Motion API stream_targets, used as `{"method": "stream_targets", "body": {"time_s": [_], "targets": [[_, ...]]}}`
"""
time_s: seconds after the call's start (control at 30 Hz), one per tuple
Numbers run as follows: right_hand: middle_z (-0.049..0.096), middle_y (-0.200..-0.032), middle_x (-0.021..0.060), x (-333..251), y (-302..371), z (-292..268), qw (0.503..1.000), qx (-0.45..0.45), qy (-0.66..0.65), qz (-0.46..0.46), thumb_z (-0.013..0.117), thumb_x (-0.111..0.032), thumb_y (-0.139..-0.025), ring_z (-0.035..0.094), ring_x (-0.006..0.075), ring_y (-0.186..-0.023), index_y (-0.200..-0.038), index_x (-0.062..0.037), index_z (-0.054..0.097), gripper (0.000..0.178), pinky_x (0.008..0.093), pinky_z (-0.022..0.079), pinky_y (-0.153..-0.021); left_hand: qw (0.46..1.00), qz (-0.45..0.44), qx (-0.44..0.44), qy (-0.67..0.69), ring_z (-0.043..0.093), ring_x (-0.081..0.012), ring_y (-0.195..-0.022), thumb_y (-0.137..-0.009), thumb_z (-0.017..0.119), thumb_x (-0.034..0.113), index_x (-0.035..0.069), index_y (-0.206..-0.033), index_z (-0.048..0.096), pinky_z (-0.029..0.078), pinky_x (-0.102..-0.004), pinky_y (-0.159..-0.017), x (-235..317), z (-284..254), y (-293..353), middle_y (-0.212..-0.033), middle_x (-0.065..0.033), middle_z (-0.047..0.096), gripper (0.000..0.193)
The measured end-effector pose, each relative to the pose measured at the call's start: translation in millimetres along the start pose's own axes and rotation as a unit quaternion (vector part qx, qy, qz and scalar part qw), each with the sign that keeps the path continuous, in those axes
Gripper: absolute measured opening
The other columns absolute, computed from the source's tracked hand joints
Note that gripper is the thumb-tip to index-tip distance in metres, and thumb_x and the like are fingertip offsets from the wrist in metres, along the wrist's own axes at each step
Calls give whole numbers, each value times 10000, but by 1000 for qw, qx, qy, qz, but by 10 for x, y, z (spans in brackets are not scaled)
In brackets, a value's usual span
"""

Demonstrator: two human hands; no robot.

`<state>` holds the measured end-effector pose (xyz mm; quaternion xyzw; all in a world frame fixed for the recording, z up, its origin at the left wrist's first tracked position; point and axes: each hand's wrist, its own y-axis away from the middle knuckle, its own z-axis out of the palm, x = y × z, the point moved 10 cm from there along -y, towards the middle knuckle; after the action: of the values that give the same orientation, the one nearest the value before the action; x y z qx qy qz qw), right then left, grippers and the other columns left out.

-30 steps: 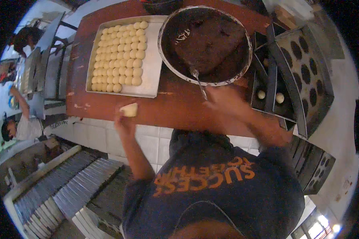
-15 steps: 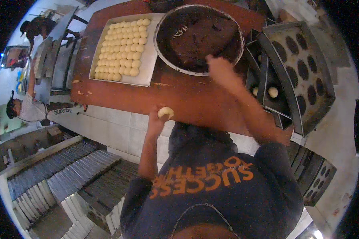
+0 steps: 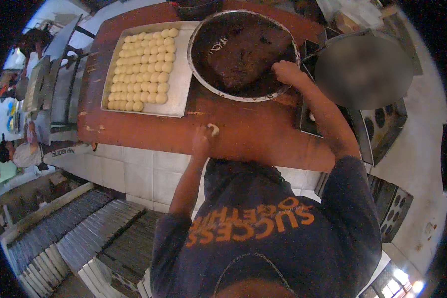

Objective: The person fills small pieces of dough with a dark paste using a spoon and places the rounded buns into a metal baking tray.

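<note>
My left hand is closed around a pale dough piece above the table's front edge; only part of the dough shows past the fingers. My right hand reaches into the right side of a large round basin, its fingers curled together at the dark brown paste inside. Whatever those fingers pinch is hidden. Left of the basin lies a metal tray with neat rows of round dough balls and a bare strip along its right side.
Everything stands on a reddish-brown table. Dark metal molds with round hollows sit at the right, partly covered by a blurred patch. Stacked pans fill the lower left. A person is at the far left, beside another table.
My right hand has moved from the basin's near rim to its right side, farther in. My left fingers now cover more of the dough piece. The whole view has shifted slightly.
</note>
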<state>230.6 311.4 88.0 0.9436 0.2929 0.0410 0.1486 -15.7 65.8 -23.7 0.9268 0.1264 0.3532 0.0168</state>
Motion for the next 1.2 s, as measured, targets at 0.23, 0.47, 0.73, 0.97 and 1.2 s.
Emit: {"method": "stream_targets", "body": {"time_s": [0.23,0.47,0.73,0.97,1.2], "targets": [[590,-702,92,-244,20,152,938,-233,-163,-197,543,-143,-719,571,221,-627,-845,-40,614,177,346,448,-512,971,203,-112,-60,585,-244,-796,-750,611,134,32,-875,624,481,-336,-665,57,447,-2,-827,-97,614,162],[526,-647,0,-618,514,-353,776,-162,-608,-45,564,-146,-777,465,88,-545,-879,-50,598,143,222,362,-443,874,-63,-55,478,572,-159,-901,-842,542,131,-34,-1013,579,480,-292,-766,594,-731,-451,-908,-90,608,241],[555,-725,128,-1115,933,-965,865,353,-355,-28,568,-37,-736,563,274,-645,-914,-29,602,181,351,448,-548,631,-154,-106,753,540,-253,-1000,-880,475,166,-44,-1110,468,440,-374,-897,1404,-442,-616,-1069,-141,549,311],[537,-791,143,-1431,863,-829,893,356,-274,-31,560,-18,-716,557,323,-693,-950,-31,585,235,396,466,-601,520,-155,48,838,509,-260,-1040,-893,444,146,-58,-1120,433,441,-364,-906,1004,-797,-943,-1107,-161,511,305],[563,-861,153,-1466,551,-593,911,295,-289,9,575,-64,-734,559,318,-795,-937,6,590,215,380,463,-710,532,-125,3,837,516,-265,-1045,-894,444,162,-53,-1136,423,461,-359,-894,1085,-1101,-737,-1128,-162,509,324]]}}
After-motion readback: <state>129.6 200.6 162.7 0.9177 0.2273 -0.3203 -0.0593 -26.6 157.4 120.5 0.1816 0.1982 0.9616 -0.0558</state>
